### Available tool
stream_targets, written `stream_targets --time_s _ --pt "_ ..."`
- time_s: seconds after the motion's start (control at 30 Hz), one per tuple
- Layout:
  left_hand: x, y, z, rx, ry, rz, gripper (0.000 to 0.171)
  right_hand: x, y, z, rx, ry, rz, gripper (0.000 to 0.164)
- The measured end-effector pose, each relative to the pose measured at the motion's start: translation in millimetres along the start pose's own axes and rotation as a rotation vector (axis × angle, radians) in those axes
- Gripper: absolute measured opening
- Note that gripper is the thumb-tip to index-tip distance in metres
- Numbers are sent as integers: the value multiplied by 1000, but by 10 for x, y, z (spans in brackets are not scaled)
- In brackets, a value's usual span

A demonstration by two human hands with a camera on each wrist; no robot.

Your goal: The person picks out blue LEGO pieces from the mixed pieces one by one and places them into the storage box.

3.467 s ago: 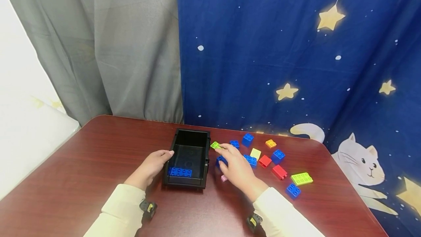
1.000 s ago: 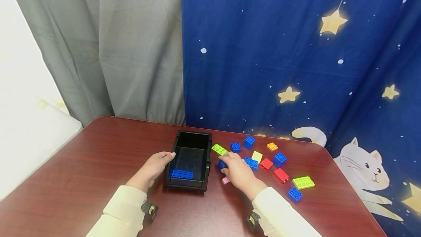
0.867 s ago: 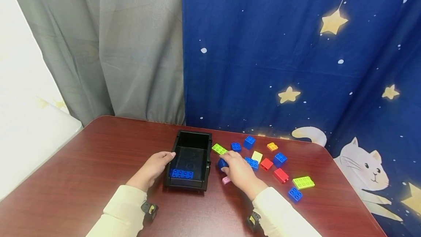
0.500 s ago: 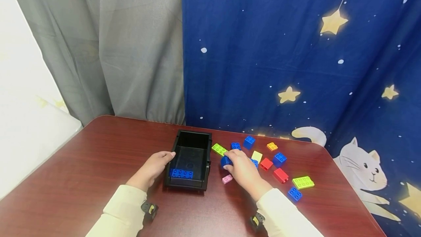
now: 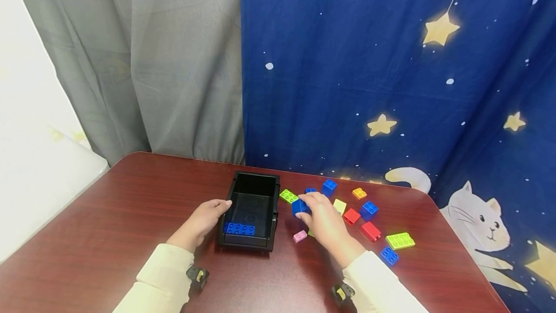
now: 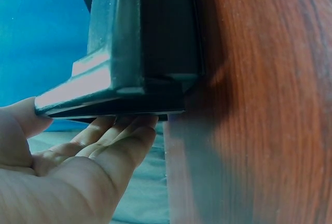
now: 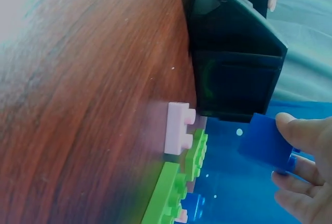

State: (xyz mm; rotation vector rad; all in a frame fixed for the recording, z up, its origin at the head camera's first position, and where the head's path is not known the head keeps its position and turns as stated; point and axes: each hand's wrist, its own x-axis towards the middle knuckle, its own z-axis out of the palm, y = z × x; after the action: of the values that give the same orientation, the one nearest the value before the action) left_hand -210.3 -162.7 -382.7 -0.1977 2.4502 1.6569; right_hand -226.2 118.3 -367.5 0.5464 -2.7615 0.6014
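Note:
A blue building block point(image 5: 298, 207) is pinched between the thumb and fingers of my right hand point(image 5: 325, 220). In the right wrist view that blue block point(image 7: 266, 142) is held off the table, its studs turned toward the fingers. My left hand point(image 5: 203, 221) grips the left wall of a black bin point(image 5: 245, 241), thumb at the rim. In the left wrist view the fingers point(image 6: 122, 141) lie against the bin's outer side. Inside the bin, at its near end, lies a blue long block point(image 5: 240, 229).
Near the right hand lie a pink block point(image 5: 299, 236) and a lime block point(image 5: 288, 196). Farther right are red blocks point(image 5: 370, 231), a pale yellow block point(image 5: 340, 206), an orange block point(image 5: 359, 193), a lime plate point(image 5: 400, 241) and several blue blocks point(image 5: 369, 210). Curtains hang behind the table point(image 5: 143, 197).
My right hand has taken hold of the blue block near the bin and raised it, shifting slightly right. A lime block shows beneath the hand. The left hand stays on the bin.

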Motion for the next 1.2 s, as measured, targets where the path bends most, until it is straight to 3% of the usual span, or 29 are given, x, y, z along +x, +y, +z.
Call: stream_targets --time_s 0.3,0.47,1.0,1.2 --pt "-9 8 1 -2 3 1 52 -6 -142 -55 69 151 -61 47" --pt "-9 5 -5 5 -1 1 53 0 -249 -76 106 194 -113 48" --pt "-7 -7 0 5 -1 6 53 41 -560 17 165 140 -249 45" --pt "-6 -9 5 1 3 3 53 57 -657 88 133 73 -246 44"
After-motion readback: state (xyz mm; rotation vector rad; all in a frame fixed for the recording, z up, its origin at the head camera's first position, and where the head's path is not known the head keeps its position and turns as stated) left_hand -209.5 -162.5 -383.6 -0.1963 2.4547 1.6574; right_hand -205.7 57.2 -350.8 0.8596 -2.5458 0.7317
